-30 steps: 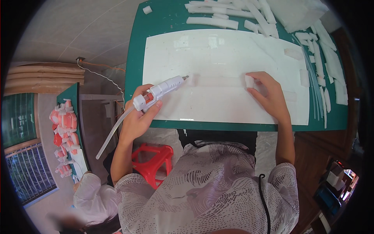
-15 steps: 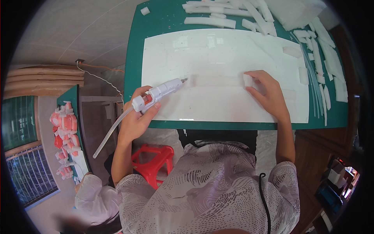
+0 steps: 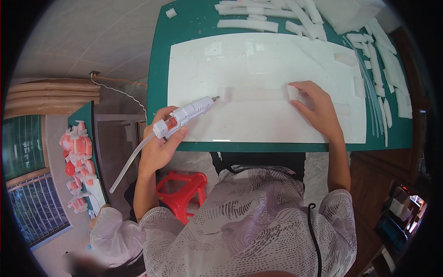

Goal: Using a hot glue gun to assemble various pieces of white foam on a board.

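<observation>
My left hand is wrapped round a white hot glue gun, and a long clear glue stick juts out of its rear. The metal nozzle points up and right, just short of the left end of a pale foam strip. This strip lies flat on a glossy white board and barely stands out from it. At the strip's right end, my right hand pinches a small white foam piece between thumb and fingers. Whether that piece is joined to the strip, I cannot tell.
White foam strips lie along the far edge of the green table. More foam and thin clear sticks line its right side. A red stool stands below left. Another person sits near pink-and-white pieces.
The glue gun has shifted slightly left and down with my left hand, its nozzle farther from the strip's end. My right hand keeps its pinch in nearly the same place.
</observation>
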`<action>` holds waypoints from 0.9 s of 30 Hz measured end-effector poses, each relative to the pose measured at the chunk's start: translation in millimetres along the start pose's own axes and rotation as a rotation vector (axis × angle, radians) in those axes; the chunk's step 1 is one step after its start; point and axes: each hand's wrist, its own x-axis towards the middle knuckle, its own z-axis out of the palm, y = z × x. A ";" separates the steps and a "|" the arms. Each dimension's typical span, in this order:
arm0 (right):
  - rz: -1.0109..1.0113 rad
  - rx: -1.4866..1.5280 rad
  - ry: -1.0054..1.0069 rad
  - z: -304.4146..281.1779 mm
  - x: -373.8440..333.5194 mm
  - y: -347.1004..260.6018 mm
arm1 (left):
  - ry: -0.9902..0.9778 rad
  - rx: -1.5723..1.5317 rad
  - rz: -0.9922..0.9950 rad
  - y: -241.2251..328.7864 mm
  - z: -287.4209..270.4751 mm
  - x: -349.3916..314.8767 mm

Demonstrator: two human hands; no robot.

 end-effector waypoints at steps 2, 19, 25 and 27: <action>0.000 -0.005 0.001 -0.2 0.2 -0.6 | 0.007 -0.014 -0.005 -1.6 0.3 0.2; -0.050 -0.025 0.067 3.1 -1.5 4.8 | -0.146 -0.594 0.195 8.1 25.6 1.6; -0.046 0.001 0.069 9.4 -3.1 1.6 | -0.308 -0.484 0.117 33.7 72.9 18.5; -0.062 0.004 0.070 14.0 -3.2 0.9 | -0.293 -0.427 0.103 40.4 81.9 21.5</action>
